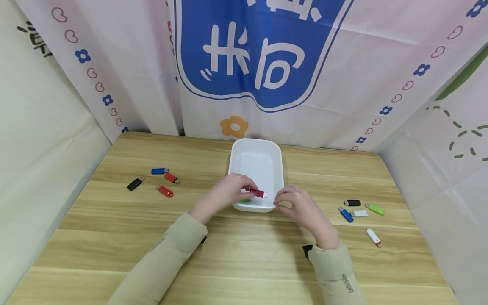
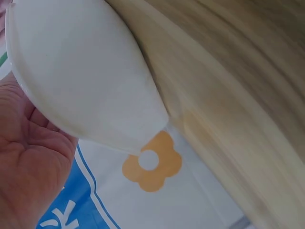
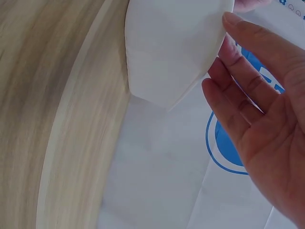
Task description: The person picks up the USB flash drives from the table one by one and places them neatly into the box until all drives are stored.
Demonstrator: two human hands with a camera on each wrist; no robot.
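In the head view, my left hand (image 1: pixel 233 188) pinches a red USB stick (image 1: pixel 257 193) over the near part of a white plastic tray (image 1: pixel 231 161). Its metal plug points right. Below that hand, a bit of a green item (image 1: pixel 245 201) shows inside the tray, mostly covered. My right hand (image 1: pixel 299 205) holds the tray's near right rim. In the right wrist view, the thumb lies at the outer side of the rim and fingertips reach behind it. The tray wall hides the red stick from both wrist cameras.
On the left of the wooden table (image 1: pixel 236 262) lie a blue stick (image 1: pixel 159 171), a black stick (image 1: pixel 135 184) and two red ones (image 1: pixel 165 191). Several more, including a green stick (image 1: pixel 375 209) and a white stick (image 1: pixel 373 237), lie on the right. A printed curtain (image 1: pixel 152 84) hangs behind.
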